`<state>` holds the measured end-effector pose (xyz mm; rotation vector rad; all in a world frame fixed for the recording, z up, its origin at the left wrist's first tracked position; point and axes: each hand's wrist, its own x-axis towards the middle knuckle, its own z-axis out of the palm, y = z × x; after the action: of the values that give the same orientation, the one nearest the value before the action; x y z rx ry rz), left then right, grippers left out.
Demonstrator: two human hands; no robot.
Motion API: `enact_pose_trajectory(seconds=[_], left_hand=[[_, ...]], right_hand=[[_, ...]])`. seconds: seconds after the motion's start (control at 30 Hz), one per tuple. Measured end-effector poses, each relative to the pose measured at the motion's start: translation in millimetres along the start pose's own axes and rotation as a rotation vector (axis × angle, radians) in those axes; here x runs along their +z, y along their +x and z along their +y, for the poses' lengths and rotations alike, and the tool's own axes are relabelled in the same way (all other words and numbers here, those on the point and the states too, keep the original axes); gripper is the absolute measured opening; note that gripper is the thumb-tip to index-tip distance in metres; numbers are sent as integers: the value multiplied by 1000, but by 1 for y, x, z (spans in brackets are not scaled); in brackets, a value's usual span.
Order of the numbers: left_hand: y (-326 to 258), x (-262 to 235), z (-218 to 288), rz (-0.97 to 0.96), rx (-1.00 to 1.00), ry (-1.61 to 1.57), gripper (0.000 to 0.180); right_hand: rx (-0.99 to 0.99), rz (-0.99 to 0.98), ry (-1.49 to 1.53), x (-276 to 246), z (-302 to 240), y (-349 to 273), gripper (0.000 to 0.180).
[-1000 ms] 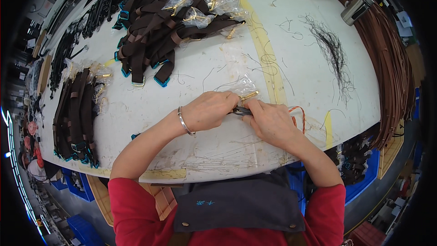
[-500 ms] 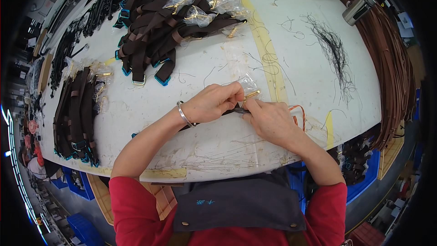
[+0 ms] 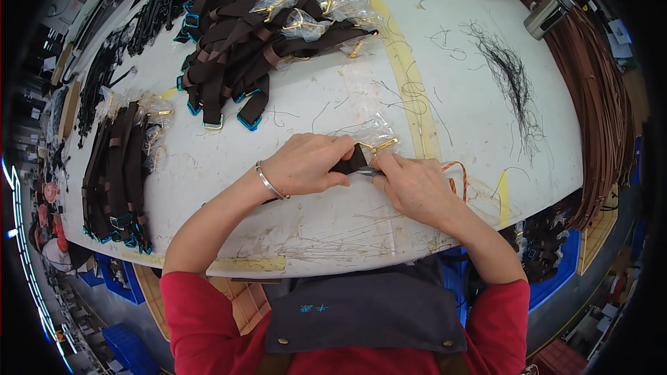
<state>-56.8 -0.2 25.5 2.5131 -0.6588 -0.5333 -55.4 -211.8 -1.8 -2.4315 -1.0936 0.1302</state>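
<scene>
Head view: left hand pinching dark strap, right hand gripping small tool against it. Resting on white table, near strap pile.

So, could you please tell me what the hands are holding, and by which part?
Both hands, left and right, pinch one dark strap at its end by the gold clasp.

Your left hand wears a silver bangle and grips a dark brown strap with a gold clasp. The table is white, taped in yellow; the piled straps look brown, edged in teal. Your sleeves are red.
</scene>
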Motion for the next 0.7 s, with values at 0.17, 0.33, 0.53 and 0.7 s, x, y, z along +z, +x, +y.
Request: enact_pose_trajectory(seconds=[0.17,0.33,0.53,0.7], left_hand=[[1,8,-4,-37,33,40,13],[5,7,-9,-49,27,-12,9],[12,6,-6,-74,53,2,7],[15,5,-4,37,73,-95,10]], right_hand=[[-14,-22,-11,0,-2,4,21],[-23,-41,-31,1,-4,5,20],[8,-82,-14,0,-5,5,19],[-7,-83,-39,1,-7,2,17]])
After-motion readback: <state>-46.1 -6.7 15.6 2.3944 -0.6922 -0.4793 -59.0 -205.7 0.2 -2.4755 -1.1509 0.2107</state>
